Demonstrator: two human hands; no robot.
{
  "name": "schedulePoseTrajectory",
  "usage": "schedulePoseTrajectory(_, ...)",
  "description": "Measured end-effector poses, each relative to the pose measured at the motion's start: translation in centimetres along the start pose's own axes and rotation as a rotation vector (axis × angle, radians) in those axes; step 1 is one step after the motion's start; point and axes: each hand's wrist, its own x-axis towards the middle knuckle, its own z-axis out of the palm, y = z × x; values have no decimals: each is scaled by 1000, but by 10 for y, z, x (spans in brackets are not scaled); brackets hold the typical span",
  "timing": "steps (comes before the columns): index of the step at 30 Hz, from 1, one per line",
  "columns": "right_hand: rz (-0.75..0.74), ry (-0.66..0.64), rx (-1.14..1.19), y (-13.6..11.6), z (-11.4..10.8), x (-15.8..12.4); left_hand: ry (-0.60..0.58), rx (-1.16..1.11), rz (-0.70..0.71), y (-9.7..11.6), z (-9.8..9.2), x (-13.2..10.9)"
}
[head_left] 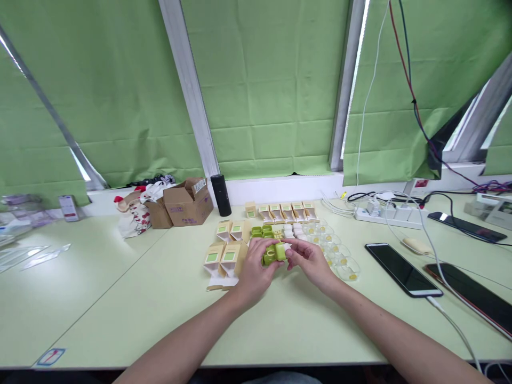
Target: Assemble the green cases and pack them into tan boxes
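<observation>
My left hand (255,268) is closed around a small glossy green plastic piece (269,255) with squarish, block-like parts. Against its right side, the fingertips of my right hand (311,261) pinch a small white part (287,247), partly hidden by the fingers. Just beyond my hands lie more green pieces (262,230) and several white pieces (296,229). Beside my left hand stand open cream cartons (229,257) with green squares on them. To the right, rows of clear plastic shells (332,248) with yellow spots lie on the table.
A row of cream cartons (286,212) stands farther back. Behind them are a black cylinder (221,196), a brown cardboard box (189,202) and a cloth bag (134,216). On the right lie a phone (402,268), a white power strip (390,216) and loose cables.
</observation>
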Motion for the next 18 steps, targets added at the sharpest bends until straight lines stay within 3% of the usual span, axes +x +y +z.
schedulePoseTrajectory(8,-48,37,22,2,3,0,-27,266,178,7,2,-6)
schedulePoseTrajectory(13,-44,38,17,1,8,-4,-11,364,163,9,5,-8)
schedulePoseTrajectory(18,-56,24,-22,-1,11,-6,-20,255,109,7,4,-8)
